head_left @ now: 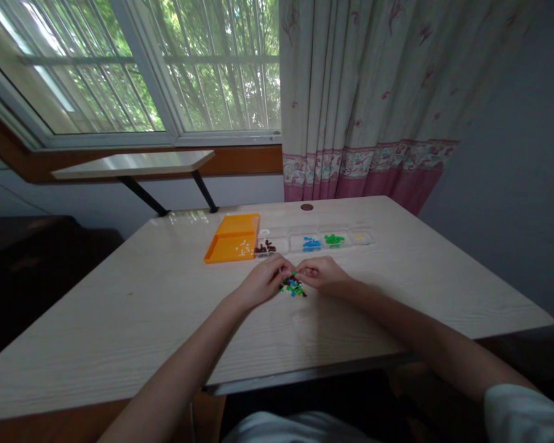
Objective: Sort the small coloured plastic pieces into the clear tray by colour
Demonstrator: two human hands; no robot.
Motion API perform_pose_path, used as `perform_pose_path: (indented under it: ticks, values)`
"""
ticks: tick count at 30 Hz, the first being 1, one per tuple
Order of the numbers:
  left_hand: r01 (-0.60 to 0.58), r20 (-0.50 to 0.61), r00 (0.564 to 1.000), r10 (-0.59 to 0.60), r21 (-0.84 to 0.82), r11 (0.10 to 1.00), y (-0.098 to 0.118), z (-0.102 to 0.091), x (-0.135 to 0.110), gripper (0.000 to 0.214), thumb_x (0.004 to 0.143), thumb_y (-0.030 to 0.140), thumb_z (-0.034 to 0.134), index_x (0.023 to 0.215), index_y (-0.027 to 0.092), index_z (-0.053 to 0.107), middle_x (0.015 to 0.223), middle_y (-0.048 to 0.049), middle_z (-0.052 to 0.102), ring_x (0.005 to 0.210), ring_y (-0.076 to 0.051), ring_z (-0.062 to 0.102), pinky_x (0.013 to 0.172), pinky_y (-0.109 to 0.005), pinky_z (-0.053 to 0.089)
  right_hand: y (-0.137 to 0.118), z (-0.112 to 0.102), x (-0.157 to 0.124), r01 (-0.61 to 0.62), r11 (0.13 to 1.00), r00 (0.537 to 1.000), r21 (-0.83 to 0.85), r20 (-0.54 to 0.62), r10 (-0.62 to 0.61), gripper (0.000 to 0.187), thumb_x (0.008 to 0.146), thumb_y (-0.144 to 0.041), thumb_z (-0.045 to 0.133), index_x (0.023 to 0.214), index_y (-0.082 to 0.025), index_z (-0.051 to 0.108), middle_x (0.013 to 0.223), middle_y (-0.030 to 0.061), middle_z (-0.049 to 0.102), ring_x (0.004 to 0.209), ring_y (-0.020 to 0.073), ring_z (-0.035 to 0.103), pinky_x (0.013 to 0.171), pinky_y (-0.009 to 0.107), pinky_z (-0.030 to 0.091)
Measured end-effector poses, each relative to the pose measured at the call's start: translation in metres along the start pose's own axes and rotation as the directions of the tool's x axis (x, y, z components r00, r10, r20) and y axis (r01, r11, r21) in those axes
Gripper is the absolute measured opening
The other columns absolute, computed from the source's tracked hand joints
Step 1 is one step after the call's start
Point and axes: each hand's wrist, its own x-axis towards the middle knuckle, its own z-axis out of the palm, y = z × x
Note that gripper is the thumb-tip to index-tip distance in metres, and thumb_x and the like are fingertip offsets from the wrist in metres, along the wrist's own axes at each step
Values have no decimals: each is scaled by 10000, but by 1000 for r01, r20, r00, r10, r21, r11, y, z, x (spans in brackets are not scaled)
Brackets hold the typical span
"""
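Observation:
A small heap of mixed coloured beads [293, 287] lies on the pale wooden table [120, 307]. My left hand [262, 280] rests at the heap's left side with its fingers curled and pinched together. My right hand [322, 273] sits at the heap's right side, fingers also pinched at the beads. What each pinch holds is too small to make out. Behind the hands stands a clear sorting tray [314, 240] with dark red [264, 248], blue [311, 243], green [334, 239] and yellow [360, 236] beads in separate compartments.
An orange lid or tray [233, 245] with a few white beads lies left of the clear tray. A cable hole [307, 207] is at the table's far edge. A small shelf [133, 164] juts below the window; a curtain [373, 92] hangs behind.

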Motion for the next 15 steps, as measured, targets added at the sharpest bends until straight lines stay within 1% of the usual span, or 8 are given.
perform_pose_path:
  ticks: [3, 5, 8, 12, 15]
  values:
    - [-4, 6, 1000, 5, -7, 1000, 0, 0, 0, 167, 854, 244, 432, 814, 150, 564, 798, -50, 548, 775, -146, 502, 700, -254, 400, 0, -1, 0, 30, 999, 999, -36, -16, -31, 169, 777, -296, 531, 786, -175, 650, 478, -57, 464, 437, 59, 389, 460, 160, 304]
    - [-8, -6, 1000, 8, -4, 1000, -2, -1, 0, 157, 848, 244, 444, 826, 147, 566, 806, -51, 556, 777, -143, 506, 705, -250, 401, 0, -5, 1, 62, 995, 997, -82, -47, -66, 173, 780, -293, 526, 781, -173, 652, 492, -45, 491, 445, 65, 410, 469, 165, 321]
    - [6, -7, 1000, -6, 38, 999, -6, -4, -1, 147, 836, 238, 456, 834, 146, 571, 809, -48, 567, 765, -136, 511, 698, -240, 399, 1, -15, 2, 120, 974, 977, -189, -152, -150, 195, 797, -297, 510, 787, -166, 654, 540, -12, 550, 484, 81, 461, 505, 180, 357]
    - [35, 69, 997, -45, 140, 989, -8, -9, -3, 165, 826, 258, 460, 821, 152, 587, 770, -36, 570, 704, -128, 505, 645, -227, 383, 5, -30, 0, 112, 948, 929, -298, -308, -207, 229, 827, -315, 488, 795, -167, 660, 605, 21, 605, 525, 90, 504, 548, 188, 386]
    - [41, 130, 989, -69, 211, 977, -9, -10, -4, 168, 807, 289, 486, 803, 157, 590, 740, -29, 562, 675, -127, 499, 613, -222, 370, 7, -37, -1, 97, 935, 906, -341, -359, -225, 241, 830, -322, 486, 795, -165, 665, 613, 25, 616, 509, 84, 494, 547, 190, 389]
